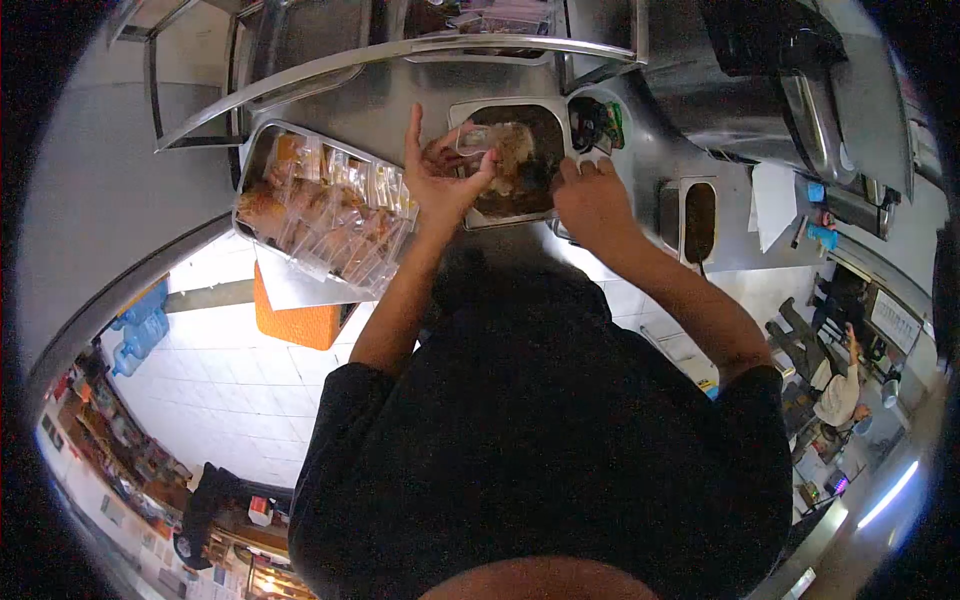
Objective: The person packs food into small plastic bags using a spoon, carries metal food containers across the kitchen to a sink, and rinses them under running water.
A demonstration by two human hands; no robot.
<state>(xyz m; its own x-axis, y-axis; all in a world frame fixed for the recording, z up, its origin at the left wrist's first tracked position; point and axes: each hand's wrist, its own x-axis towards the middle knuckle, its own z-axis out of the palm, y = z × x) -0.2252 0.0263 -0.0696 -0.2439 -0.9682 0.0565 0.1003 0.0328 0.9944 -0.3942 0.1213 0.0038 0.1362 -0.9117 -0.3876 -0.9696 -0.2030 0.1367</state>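
Observation:
My left hand (445,190) is over the left edge of a metal pan (467,217), index finger stretched up and thumb out to the right. Between its fingers and thumb is a small clear plastic piece (474,140), a bag or a cup; I cannot tell which. In the pan lies dark brown sauce with a pale, lumpy mass (515,150). My right hand (592,205) is at the pan's right edge, fingers curled down together; whatever they hold is hidden. Just beyond it stands a dark container (588,120) with a green packet (613,125).
On the left, a large metal tray (262,140) holds many clear packets of orange-brown food. A metal rail (400,48) crosses above the counter. To the right sits a narrow pan (688,220) of brown sauce. Other people (835,395) are farther off.

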